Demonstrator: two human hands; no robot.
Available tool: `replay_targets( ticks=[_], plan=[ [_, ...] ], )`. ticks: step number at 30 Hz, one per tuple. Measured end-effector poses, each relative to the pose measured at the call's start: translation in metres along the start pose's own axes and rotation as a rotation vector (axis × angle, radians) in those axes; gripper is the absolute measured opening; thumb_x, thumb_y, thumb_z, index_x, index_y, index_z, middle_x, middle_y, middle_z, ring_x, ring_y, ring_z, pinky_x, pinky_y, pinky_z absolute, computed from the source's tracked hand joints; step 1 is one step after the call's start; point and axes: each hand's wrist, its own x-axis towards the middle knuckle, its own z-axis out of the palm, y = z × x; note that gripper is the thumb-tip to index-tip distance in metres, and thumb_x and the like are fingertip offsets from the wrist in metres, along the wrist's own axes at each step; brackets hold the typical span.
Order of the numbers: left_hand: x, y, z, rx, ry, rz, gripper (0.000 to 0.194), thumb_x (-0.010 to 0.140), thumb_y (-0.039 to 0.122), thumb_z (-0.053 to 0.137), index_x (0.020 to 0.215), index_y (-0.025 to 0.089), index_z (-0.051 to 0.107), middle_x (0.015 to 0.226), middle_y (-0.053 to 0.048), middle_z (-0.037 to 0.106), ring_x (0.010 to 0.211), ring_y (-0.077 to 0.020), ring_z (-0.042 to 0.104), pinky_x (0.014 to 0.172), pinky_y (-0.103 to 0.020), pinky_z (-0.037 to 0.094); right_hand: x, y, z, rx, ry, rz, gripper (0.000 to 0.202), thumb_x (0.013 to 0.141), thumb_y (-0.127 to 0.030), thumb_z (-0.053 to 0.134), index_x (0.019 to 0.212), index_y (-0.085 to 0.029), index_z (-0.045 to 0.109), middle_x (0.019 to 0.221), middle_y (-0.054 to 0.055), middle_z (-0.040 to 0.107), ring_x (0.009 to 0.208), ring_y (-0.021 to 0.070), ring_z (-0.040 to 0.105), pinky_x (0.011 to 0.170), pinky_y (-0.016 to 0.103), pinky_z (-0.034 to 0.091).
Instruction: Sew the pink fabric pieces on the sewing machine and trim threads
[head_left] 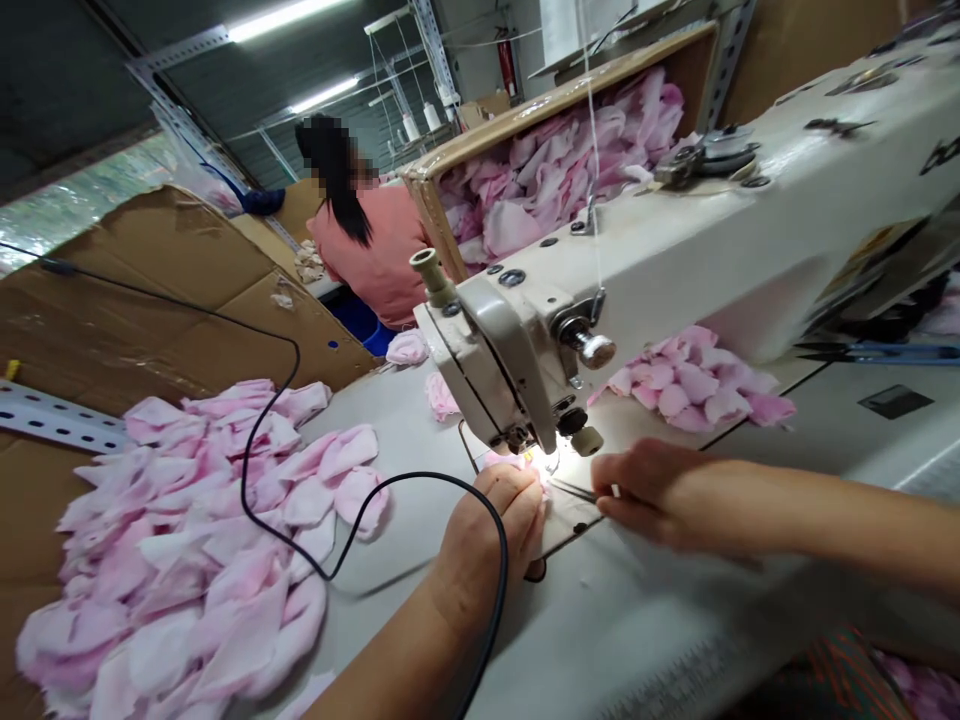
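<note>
A white sewing machine (517, 350) stands over the table, its lamp lighting the needle area. Just left of the needle, my left hand (491, 525) is closed on a small piece of pink fabric (531, 472), mostly covered by the fingers. Right of the needle, my right hand (649, 490) is closed round slim metal tweezers (574, 490), whose tips point left toward the fabric. A heap of pink fabric pieces (202, 580) spreads over the left of the table. More pink petal-shaped pieces (697, 385) lie under the machine's arm.
A black cable (420, 476) loops across the view above my left forearm. Cardboard (150, 290) edges the table at the left. Behind the machine are a box of pink fabric (562, 170) and a seated person (375, 250). Blue-handled tools (885, 352) lie at the right.
</note>
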Motion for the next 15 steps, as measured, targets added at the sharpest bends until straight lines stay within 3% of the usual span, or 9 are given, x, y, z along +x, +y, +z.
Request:
replay_targets(
  ticks=[3,7,15],
  plan=[
    [0.000,0.002,0.000,-0.013,0.003,0.002,0.017,0.091,0.008,0.055,0.105,0.014,0.062,0.101,-0.007,0.069,0.101,-0.0189,0.062,0.094,-0.035,0.054,-0.004,0.020,-0.007,-0.380,0.142,0.009,0.016,0.092,-0.023,0.049,0.081,-0.019,0.060,0.069,0.006,0.066,0.061,0.0212,0.062,0.053,0.030,0.032],
    [0.000,0.002,-0.001,-0.005,0.007,0.003,0.018,0.091,0.007,0.056,0.106,0.014,0.062,0.102,-0.007,0.069,0.101,-0.0186,0.062,0.094,-0.034,0.054,-0.002,0.029,-0.001,-0.396,0.199,-0.050,0.019,0.093,-0.022,0.050,0.077,-0.020,0.060,0.076,0.004,0.066,0.064,0.0191,0.062,0.054,0.029,0.032],
    [-0.003,0.002,0.000,-0.003,0.006,-0.010,0.018,0.091,0.009,0.056,0.105,0.018,0.061,0.101,-0.004,0.070,0.099,-0.0186,0.064,0.092,-0.033,0.054,0.006,0.015,-0.001,-0.413,0.151,-0.013,0.020,0.089,-0.019,0.054,0.072,-0.019,0.064,0.073,0.004,0.067,0.062,0.0184,0.060,0.054,0.028,0.031]
  ],
)
